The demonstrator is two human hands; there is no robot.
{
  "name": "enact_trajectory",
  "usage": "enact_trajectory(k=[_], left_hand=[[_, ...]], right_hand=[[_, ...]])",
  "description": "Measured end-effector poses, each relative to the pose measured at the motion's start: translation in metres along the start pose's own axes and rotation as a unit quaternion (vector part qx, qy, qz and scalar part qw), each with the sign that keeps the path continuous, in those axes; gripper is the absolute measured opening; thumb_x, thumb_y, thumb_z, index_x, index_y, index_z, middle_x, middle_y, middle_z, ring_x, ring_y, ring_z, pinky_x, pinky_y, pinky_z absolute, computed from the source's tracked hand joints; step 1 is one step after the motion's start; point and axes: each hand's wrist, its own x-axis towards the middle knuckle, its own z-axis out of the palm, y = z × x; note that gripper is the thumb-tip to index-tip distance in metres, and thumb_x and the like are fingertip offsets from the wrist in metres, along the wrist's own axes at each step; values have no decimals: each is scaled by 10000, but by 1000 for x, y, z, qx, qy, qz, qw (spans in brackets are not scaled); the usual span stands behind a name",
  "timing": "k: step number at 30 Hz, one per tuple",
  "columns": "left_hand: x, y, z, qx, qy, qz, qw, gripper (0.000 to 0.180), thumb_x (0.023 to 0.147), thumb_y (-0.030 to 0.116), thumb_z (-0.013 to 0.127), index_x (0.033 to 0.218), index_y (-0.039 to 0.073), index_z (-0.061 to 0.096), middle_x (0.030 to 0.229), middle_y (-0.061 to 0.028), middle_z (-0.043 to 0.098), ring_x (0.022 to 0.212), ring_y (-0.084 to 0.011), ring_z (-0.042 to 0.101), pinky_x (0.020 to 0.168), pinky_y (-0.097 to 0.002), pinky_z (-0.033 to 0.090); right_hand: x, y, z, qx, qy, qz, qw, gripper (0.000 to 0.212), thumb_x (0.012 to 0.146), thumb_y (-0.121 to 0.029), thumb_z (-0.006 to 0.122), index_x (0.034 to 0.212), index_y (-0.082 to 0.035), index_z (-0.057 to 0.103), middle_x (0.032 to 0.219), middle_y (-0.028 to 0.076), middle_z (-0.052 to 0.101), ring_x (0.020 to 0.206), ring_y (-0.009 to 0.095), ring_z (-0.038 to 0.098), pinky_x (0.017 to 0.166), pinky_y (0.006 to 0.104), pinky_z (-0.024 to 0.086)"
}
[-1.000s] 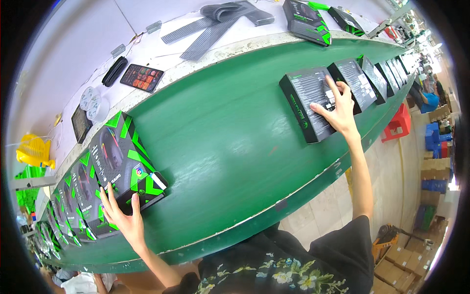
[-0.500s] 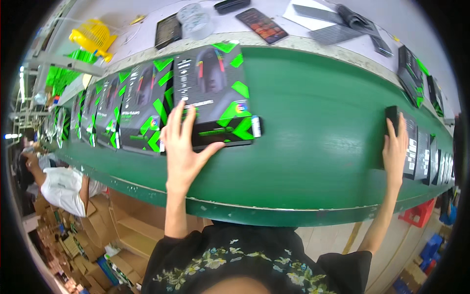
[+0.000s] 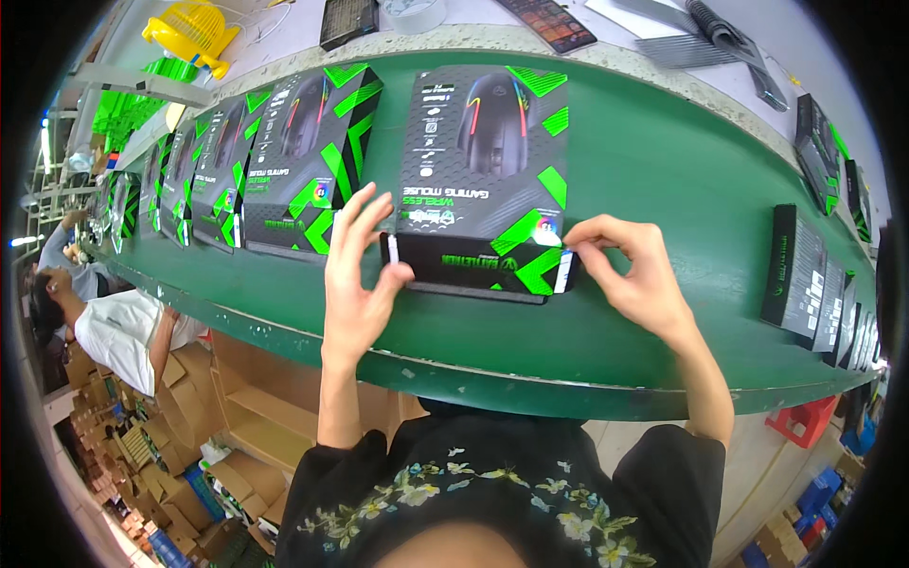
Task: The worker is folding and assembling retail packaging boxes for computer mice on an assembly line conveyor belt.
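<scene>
A black-and-green mouse box (image 3: 488, 189) lies on the green work surface before me, picture face up, with its narrow end towards me. My left hand (image 3: 358, 298) is at its near left corner, fingers spread and the thumb by a small pale tab (image 3: 394, 249). At the near right corner, my right hand (image 3: 639, 275) has thumb and forefinger pinched together on a white side tab (image 3: 563, 272). The lid end between the hands looks closed.
Similar mouse boxes (image 3: 308, 156) line up to the left. At right stands a row of dark boxes (image 3: 795, 275) showing their printed backs. Along the far ledge are a phone (image 3: 549, 21), tape rolls (image 3: 414, 14) and a yellow fan (image 3: 189, 33). A person (image 3: 123, 341) sits at far left.
The mouse box has moved right, away from the left row. My right hand has left the dark boxes and come to its near right corner. My left hand has shifted to the left corner.
</scene>
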Motion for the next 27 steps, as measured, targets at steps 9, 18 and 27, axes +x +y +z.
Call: enact_trajectory(k=[9,18,27], left_hand=[[10,0,-27,-57,-94,-138,984,235,842,-10,687,1077,-28,674,918,-84,724,811,-113,692,721,-246,537],[17,1,-22,-53,-129,-83,987,124,796,1,735,881,-22,648,785,-53,678,694,-120,639,633,-261,498],[12,-3,-19,18,-90,33,995,101,791,-42,712,867,-12,653,795,-72,672,687,-178,645,612,-278,500]], right_hand=[[5,-12,-12,-6,-51,60,997,104,773,60,681,838,51,600,724,97,657,689,166,652,680,288,515],[17,-22,-19,-76,-111,73,988,82,796,56,662,826,60,586,701,135,637,669,208,646,686,323,509],[-12,-34,-3,-271,-5,-82,959,178,771,46,683,898,3,566,875,139,655,757,358,612,700,364,493]])
